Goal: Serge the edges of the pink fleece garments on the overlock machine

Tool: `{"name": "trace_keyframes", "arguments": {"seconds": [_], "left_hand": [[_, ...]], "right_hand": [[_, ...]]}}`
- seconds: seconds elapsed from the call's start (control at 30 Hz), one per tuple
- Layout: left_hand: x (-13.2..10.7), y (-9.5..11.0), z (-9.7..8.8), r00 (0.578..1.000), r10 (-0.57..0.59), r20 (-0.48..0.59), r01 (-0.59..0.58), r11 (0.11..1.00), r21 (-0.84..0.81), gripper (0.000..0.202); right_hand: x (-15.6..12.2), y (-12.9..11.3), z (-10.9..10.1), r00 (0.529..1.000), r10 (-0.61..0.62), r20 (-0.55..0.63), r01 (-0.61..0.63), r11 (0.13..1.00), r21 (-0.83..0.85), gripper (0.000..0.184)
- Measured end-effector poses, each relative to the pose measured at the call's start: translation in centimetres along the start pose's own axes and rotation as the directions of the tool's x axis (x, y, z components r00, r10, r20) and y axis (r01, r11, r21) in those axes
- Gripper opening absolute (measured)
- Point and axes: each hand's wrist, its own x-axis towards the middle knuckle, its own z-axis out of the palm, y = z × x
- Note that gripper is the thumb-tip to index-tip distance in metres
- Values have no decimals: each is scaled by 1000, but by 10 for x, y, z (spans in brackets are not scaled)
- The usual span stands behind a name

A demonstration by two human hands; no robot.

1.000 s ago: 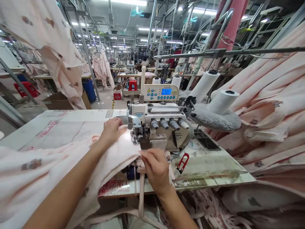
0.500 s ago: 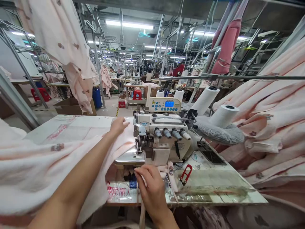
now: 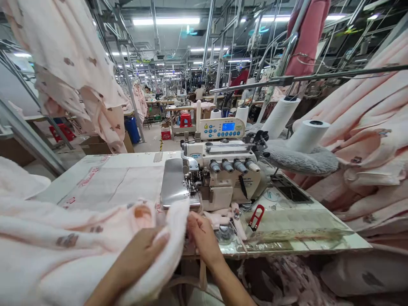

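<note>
Pale pink fleece garment bunched at front-left of the bench, spilling off the near edge toward the lap. Small brown motifs printed on it.

Left hand: fingers curled over a fold of the fleece, thumb side under the cloth, pinching the edge near the needle plate. Right hand: fingers closed on the leading edge of the same fabric just in front of the overlock machine; fingertips partly hidden by the cloth, so exact grip not readable.

Handling judgement: soft, limp, light for its bulk; no stiffness, drapes and sags wherever unsupported. Plush surface likely grips skin well, not slippery (though it may slide on the bench's glossy cover). Not fragile. Best hold: at the raw edge, pinched at two points close together, rest of the weight left lying on bench or lap so it does not drag.

Red thread snips lying right of the machine. White thread cones behind. More pink fabric piled at far right.
</note>
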Motion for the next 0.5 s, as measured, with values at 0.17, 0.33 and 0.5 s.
{"name": "trace_keyframes", "arguments": {"seconds": [0.17,0.33,0.5], "left_hand": [[24,55,27,988,151,36,-156,961,228,33],[25,52,2,985,169,-17,-163,968,189,29],[-26,-33,-66,720,-127,-682,291,948,130,50]], "right_hand": [[2,1,-28,977,77,-197,-58,993,105,53],[-30,-1,-73,971,-60,-233,25,988,-150,44],[-52,32,-94,904,-422,73,264,415,-871,38]]}}
